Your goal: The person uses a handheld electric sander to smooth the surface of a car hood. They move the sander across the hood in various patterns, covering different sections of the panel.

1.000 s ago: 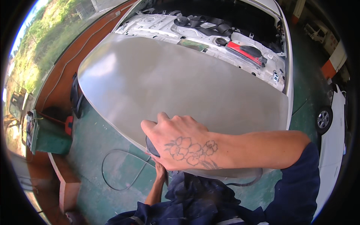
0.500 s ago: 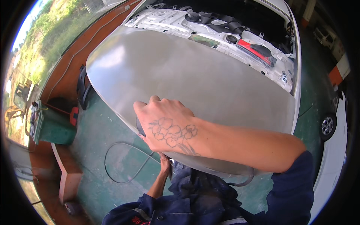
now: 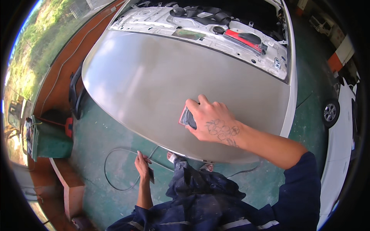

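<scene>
Head view, dark block (image 3: 189,119), under right fingers (image 3: 193,105)

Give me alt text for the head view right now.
A person's right hand holds a dark, red-edged block on a grey car panel; the left hand, off the panel, holds a thin dark piece. Beyond, a red-and-black object and black straps lie on white bodywork.

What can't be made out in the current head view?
In the head view:
Block: right part, under the right hand.
Dark piece: inner part, behind the left hand.
White car at right: far side, cut off by the picture's edge.
Distant vehicle: details, too small and dim.
</scene>
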